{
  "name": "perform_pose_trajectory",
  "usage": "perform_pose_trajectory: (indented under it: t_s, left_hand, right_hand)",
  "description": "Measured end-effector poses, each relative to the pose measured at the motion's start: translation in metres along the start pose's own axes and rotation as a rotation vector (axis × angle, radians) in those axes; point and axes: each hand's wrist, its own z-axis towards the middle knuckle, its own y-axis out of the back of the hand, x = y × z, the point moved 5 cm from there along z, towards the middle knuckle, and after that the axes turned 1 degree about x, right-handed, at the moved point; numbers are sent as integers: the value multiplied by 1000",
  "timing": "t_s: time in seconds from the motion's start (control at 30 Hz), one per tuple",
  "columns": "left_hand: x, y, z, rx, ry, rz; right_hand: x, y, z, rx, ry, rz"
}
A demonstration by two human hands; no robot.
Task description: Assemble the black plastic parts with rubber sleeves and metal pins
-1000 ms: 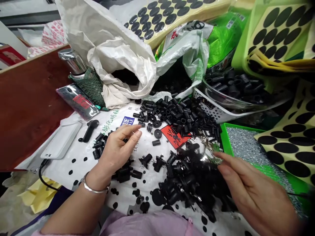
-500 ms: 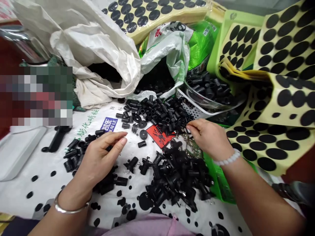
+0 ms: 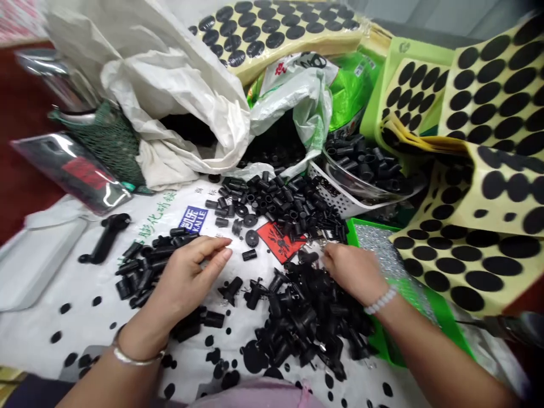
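Observation:
My left hand (image 3: 187, 275) rests low over the white printed sack (image 3: 85, 289), fingers stretched out toward the middle, nothing visible in them. A cluster of short black tubes (image 3: 144, 266) lies just left of it. My right hand (image 3: 351, 269) is curled, fingertips pressed down at the far edge of a heap of black plastic fittings (image 3: 306, 317), beside small shiny metal pieces (image 3: 319, 242). What those fingers hold is hidden. More loose black tubes (image 3: 276, 198) spread beyond both hands.
A green tray of tiny metal parts (image 3: 380, 249) sits right of my right hand. Behind it stands a white basket (image 3: 335, 195) holding a bowl of black tubes. Yellow sheets of black round pads (image 3: 480, 249) stack on the right. Left: a white phone (image 3: 29, 269), black handle (image 3: 104, 238).
My right hand has drawn back toward me from the far tubes onto the edge of the fittings heap. The left hand has barely moved. The view has shifted slightly left.

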Motion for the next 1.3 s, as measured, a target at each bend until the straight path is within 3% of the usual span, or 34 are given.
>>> perform_pose_trajectory:
  t_s: [0.27,0.43,0.53,0.7,0.83,0.93,1.1,1.3]
  left_hand:
    - [-11,12,-1,10,5,137]
    - [-22,18,14,38,-1,384]
    - [-30,8,37,79,-40,634]
    - [-35,-27,80,155,-105,766]
    - [-29,-52,95,217,-127,826]
    - [-21,-59,98,237,-120,841]
    - [-17,-57,96,209,-126,806]
    - [-43,-44,72,109,-174,665]
  right_hand:
    - [-15,4,-7,-98,36,301]
    - [-27,7,-18,-202,84,555]
    - [-29,14,-27,-359,132,686]
    - [-30,26,-46,-515,184,789]
    - [-36,24,-56,-469,110,1004]
    - [-37,19,-59,-384,93,1183]
    - [-32,15,-63,-273,64,1378]
    - [-28,22,-71,-351,19,1414]
